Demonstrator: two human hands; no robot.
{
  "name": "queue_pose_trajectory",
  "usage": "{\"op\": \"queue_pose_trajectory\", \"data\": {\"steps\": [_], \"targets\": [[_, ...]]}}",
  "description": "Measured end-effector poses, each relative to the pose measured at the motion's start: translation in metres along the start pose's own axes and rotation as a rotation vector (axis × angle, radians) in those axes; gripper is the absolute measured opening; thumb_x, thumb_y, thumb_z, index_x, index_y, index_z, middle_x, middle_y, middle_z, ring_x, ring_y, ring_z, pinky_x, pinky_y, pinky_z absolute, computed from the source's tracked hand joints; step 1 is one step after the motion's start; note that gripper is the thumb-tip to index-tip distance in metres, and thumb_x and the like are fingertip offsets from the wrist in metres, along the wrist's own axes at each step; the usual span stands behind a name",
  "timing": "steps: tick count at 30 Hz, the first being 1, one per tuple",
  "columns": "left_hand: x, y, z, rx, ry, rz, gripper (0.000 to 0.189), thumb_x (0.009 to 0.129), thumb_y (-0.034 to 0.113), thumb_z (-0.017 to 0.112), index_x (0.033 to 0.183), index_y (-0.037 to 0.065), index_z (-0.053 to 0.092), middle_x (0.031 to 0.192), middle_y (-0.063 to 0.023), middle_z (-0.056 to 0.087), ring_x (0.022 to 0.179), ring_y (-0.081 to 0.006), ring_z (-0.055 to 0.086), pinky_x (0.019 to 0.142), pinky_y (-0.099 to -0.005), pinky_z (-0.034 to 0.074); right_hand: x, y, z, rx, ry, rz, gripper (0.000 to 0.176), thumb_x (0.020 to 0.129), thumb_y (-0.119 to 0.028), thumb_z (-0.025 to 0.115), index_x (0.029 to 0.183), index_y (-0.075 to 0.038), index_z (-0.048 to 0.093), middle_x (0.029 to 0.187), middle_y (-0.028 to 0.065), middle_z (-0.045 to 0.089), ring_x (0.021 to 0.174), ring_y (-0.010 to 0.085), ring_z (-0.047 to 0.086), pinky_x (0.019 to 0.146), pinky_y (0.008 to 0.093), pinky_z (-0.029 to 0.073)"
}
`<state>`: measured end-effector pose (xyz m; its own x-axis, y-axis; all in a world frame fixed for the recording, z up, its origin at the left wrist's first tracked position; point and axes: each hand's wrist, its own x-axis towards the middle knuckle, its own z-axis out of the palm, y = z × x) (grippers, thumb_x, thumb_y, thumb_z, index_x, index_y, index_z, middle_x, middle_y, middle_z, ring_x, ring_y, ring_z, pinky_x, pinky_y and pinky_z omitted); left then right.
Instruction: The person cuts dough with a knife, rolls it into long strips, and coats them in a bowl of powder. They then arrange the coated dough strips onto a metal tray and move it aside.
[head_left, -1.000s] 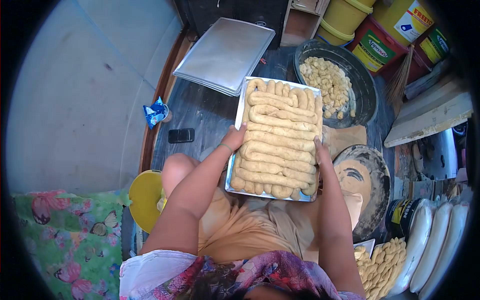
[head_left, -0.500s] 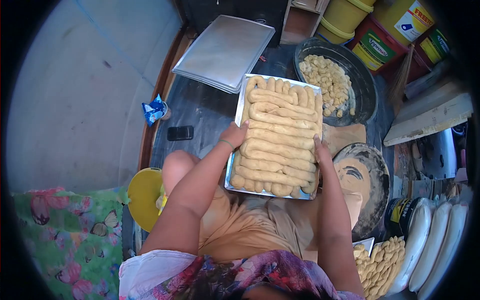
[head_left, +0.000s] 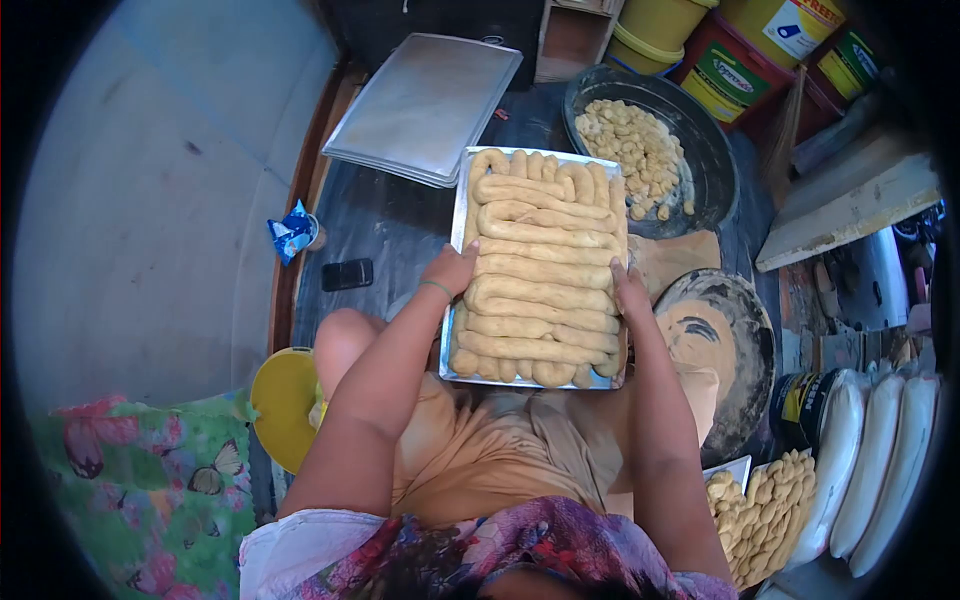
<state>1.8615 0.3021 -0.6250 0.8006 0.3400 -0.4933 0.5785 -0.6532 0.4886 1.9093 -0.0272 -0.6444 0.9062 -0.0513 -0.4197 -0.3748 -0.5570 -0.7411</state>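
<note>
A metal baking tray (head_left: 459, 212) lies above my lap, covered with long folded ropes of dough (head_left: 545, 270). My left hand (head_left: 452, 268) grips its left edge, and my right hand (head_left: 629, 289) is closed on the right edge. Both thumbs rest over the rim, while the other fingers are mostly hidden beneath. Beyond the tray's upper left corner is a stack of metal trays (head_left: 425, 105). A wide black basin (head_left: 722, 165) with small dough pieces (head_left: 632, 150) stands past the upper right corner.
A dark phone (head_left: 347, 274) and a blue packet (head_left: 292, 232) lie to the left, by a yellow bucket (head_left: 278, 410). To the right are a floury round pan (head_left: 745, 360), shaped dough pieces (head_left: 765, 510) and long white bags (head_left: 880, 465). Labelled tubs (head_left: 735, 75) stand at the back.
The whole scene has shifted slightly left in view as my head turned. Both hands keep their hold on the tray, which stays over my lap.
</note>
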Motion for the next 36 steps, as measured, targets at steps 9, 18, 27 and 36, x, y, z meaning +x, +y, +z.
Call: {"op": "queue_pose_trajectory", "data": {"steps": [9, 18, 27, 36], "targets": [[0.003, 0.001, 0.002, 0.078, -0.007, 0.043, 0.083, 0.089, 0.063, 0.028, 0.120, -0.013, 0.044, 0.120, -0.0335, 0.052, 0.115, -0.0422, 0.050, 0.098, -0.0435, 0.038, 0.008, 0.013, 0.002, -0.098, 0.062, -0.009, 0.084, 0.087, -0.061, 0.041, 0.139, 0.004, 0.028, 0.146, 0.0245, 0.026, 0.129, 0.0403, 0.035, 0.107, 0.0408, 0.029], [-0.004, 0.007, -0.003, 0.121, -0.006, 0.047, 0.082, 0.090, 0.062, 0.027, 0.118, -0.013, 0.046, 0.117, -0.0338, 0.053, 0.112, -0.0429, 0.052, 0.096, -0.0437, 0.040, 0.002, 0.003, -0.001, -0.045, 0.040, -0.012, 0.084, 0.088, -0.051, 0.051, 0.140, 0.008, 0.020, 0.144, 0.0297, 0.023, 0.133, 0.0379, 0.030, 0.108, 0.0382, 0.028], [0.001, 0.003, 0.002, 0.113, 0.030, 0.047, 0.081, 0.090, 0.062, 0.028, 0.115, -0.013, 0.049, 0.114, -0.0347, 0.054, 0.110, -0.0440, 0.053, 0.096, -0.0437, 0.041, 0.003, 0.001, -0.002, -0.125, 0.007, 0.039, 0.085, 0.089, -0.052, 0.048, 0.141, 0.007, 0.018, 0.146, 0.0257, 0.024, 0.134, 0.0354, 0.029, 0.109, 0.0368, 0.026], [0.035, -0.022, 0.022, -0.633, -0.059, 0.011, 0.070, 0.092, 0.054, 0.038, 0.125, -0.008, 0.041, 0.121, -0.0259, 0.051, 0.109, -0.0327, 0.053, 0.092, -0.0411, 0.043, -0.004, -0.005, 0.000, -0.093, 0.070, 0.001, 0.080, 0.089, -0.052, 0.047, 0.137, 0.008, 0.027, 0.139, 0.0287, 0.033, 0.129, 0.0380, 0.035, 0.107, 0.0374, 0.028]]}}
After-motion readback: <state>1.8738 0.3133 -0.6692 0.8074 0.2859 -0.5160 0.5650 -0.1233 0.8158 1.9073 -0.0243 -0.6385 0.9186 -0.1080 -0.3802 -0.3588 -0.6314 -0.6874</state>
